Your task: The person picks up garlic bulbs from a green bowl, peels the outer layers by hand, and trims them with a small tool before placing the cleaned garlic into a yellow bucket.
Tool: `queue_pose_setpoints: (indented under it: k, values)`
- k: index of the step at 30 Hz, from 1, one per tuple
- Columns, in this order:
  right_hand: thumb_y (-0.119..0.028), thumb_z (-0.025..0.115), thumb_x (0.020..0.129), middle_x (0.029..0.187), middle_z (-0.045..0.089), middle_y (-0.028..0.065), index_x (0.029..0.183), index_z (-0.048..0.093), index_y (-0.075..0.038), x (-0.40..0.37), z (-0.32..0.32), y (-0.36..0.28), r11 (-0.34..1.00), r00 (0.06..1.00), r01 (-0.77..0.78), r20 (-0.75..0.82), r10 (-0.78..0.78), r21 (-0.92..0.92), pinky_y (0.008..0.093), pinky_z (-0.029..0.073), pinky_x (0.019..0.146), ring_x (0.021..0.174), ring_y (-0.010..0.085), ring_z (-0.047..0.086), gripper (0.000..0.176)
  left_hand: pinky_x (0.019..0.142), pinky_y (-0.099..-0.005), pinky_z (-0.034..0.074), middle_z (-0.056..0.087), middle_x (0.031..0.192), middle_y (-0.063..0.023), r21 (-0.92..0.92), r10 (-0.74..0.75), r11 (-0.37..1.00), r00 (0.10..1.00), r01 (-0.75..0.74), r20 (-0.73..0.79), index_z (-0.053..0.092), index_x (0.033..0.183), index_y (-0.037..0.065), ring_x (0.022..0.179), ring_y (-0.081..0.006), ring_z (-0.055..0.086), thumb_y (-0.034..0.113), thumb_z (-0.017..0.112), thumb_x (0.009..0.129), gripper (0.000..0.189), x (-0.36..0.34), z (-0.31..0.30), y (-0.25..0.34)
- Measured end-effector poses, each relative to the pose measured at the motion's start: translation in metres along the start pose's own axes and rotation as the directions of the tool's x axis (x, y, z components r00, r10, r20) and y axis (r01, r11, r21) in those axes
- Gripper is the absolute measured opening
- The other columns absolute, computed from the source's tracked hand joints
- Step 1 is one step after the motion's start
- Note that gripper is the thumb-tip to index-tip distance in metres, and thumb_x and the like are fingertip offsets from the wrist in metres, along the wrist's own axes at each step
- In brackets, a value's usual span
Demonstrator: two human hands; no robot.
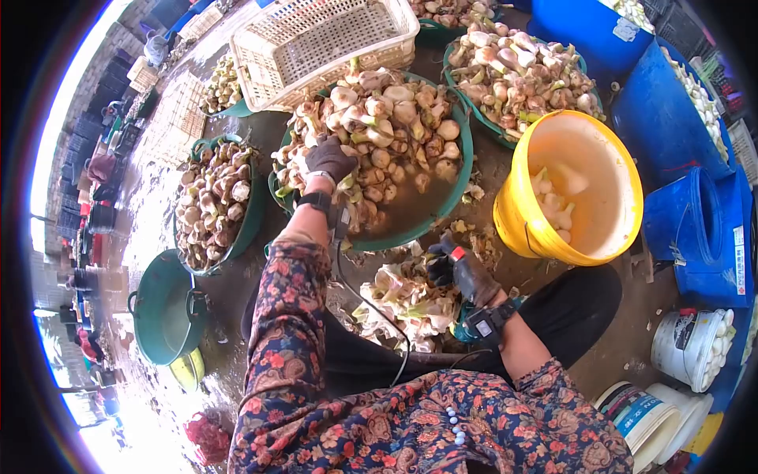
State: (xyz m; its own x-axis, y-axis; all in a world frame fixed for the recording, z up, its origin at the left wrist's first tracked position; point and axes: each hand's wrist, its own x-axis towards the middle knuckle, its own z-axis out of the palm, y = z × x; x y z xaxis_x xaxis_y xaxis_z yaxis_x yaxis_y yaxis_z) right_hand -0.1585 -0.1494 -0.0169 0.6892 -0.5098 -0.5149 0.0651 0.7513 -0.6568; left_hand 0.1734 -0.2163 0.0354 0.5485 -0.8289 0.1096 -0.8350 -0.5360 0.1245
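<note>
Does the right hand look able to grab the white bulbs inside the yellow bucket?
Probably yes: the right hand is near the yellow bucket, whose wide mouth is uncovered. The bucket's side stands between, so the hand would likely go over it to the white bulbs.

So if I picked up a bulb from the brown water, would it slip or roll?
Maybe! Some bulbs sit in murky water, so their skins may be slippery. One might roll if pushed, since they look round at the base. It's likely firm, not floppy, because those heaped in the green tub look plump.
</note>
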Motion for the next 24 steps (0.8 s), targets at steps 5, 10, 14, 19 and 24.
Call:
queue_pose_setpoints:
  k: [5, 10, 14, 19, 24]
  values:
    - [-0.042, 0.057, 0.086, 0.08, 0.063, 0.0078, 0.111, 0.055, -0.004, 0.002, 0.011, -0.004, 0.993, 0.997, 0.047, -0.059, -0.054, -0.112, 0.0269, 0.048, 0.056, 0.066, 0.015, 0.06, 0.045, 0.083, -0.0397, 0.047, 0.058, 0.106, -0.0156, 0.095, 0.049, 0.993, 0.982, -0.067, 0.183, 0.056, 0.105, 0.006, 0.099, -0.0319, 0.058, 0.041, 0.073, 0.059, 0.06, 0.001, -0.006, 0.018]
    - [-0.015, 0.06, 0.087, 0.09, 0.064, 0.0054, 0.111, 0.057, -0.003, 0.013, 0.009, 0.014, 0.87, 0.888, 0.443, -0.026, -0.459, -0.217, 0.0265, 0.049, 0.059, 0.07, 0.0105, 0.06, 0.027, 0.073, -0.035, 0.051, 0.064, 0.09, -0.0132, -0.746, 0.056, 0.651, 0.97, 0.144, 0.235, 0.058, 0.107, 0.0, 0.08, -0.025, 0.063, 0.034, 0.074, 0.07, 0.052, -0.066, -0.01, 0.029]
    - [-0.017, 0.064, 0.082, 0.079, 0.065, 0.0135, 0.09, 0.064, 0.0, 0.025, 0.01, 0.025, 0.527, 0.605, 0.605, -0.087, -0.792, -0.596, 0.035, 0.047, 0.06, 0.067, 0.018, 0.06, 0.019, 0.066, -0.0263, 0.049, 0.062, 0.091, -0.0077, -0.9, 0.301, 0.294, 0.862, 0.322, 0.407, 0.051, 0.12, -0.001, 0.083, -0.0127, 0.059, 0.038, 0.06, 0.085, 0.053, -0.164, 0.008, 0.059]
    - [-0.026, 0.064, 0.08, 0.062, 0.056, 0.0198, 0.075, 0.064, 0.0, -0.003, 0.002, 0.006, 0.579, 0.692, 0.396, -0.183, -0.698, -0.712, 0.0374, 0.041, 0.053, 0.054, 0.0298, 0.055, 0.026, 0.076, -0.0275, 0.049, 0.058, 0.107, -0.0086, -0.867, 0.452, 0.189, 0.742, 0.462, 0.494, 0.045, 0.125, -0.001, 0.09, -0.0142, 0.057, 0.041, 0.062, 0.083, 0.061, -0.219, -0.025, 0.074]
    - [-0.03, 0.063, 0.082, 0.061, 0.057, 0.0208, 0.073, 0.065, -0.001, -0.011, 0.015, 0.005, 0.404, 0.661, 0.438, -0.017, -0.75, -0.803, 0.0407, 0.042, 0.053, 0.057, 0.0348, 0.058, 0.031, 0.082, -0.0326, 0.047, 0.058, 0.108, -0.0116, -0.83, 0.411, 0.536, 0.907, -0.157, 0.094, 0.05, 0.12, 0.001, 0.093, -0.0231, 0.058, 0.022, 0.082, 0.063, 0.069, -0.231, -0.027, 0.074]
